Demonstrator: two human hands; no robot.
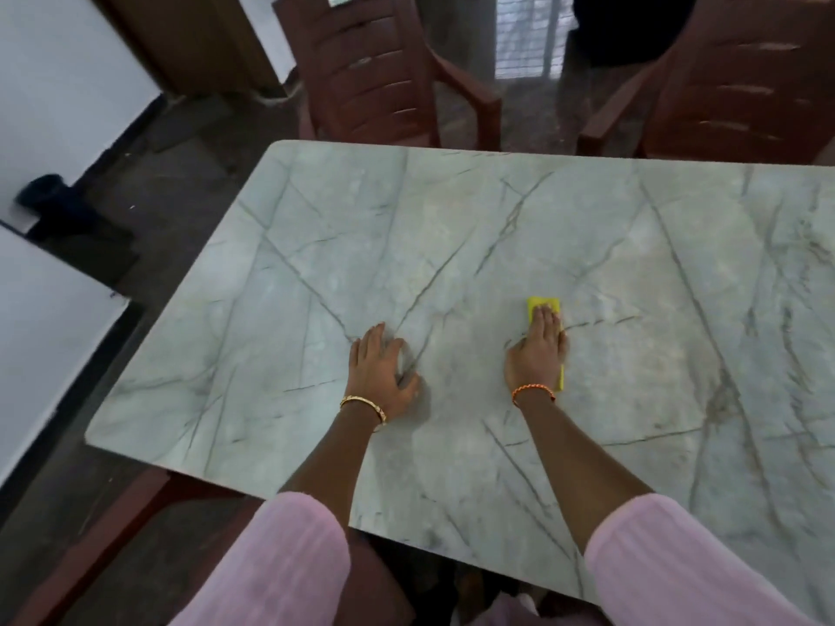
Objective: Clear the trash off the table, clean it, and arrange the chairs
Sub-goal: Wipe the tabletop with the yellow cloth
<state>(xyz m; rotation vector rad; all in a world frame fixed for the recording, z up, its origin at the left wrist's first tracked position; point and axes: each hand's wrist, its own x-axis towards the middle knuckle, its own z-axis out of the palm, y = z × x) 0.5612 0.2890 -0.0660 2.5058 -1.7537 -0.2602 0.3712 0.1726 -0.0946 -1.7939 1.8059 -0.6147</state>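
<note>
A grey marble-patterned table (497, 228) fills the middle of the view. My right hand (540, 350) presses flat on a yellow cleaning cloth (542, 304) lying on the tabletop; most of the cloth is hidden under the palm. My left hand (382, 370) rests flat on the bare table to the left, fingers spread and holding nothing. Two brown plastic chairs stand at the far side, one (375, 79) at the far edge's left part and another (741, 92) at the right.
A third brown chair (149, 503) sits at the near edge, under my left arm. A person in dark clothes (623, 33) stands behind the far chairs. White walls and a dark object (49, 196) are on the floor to the left.
</note>
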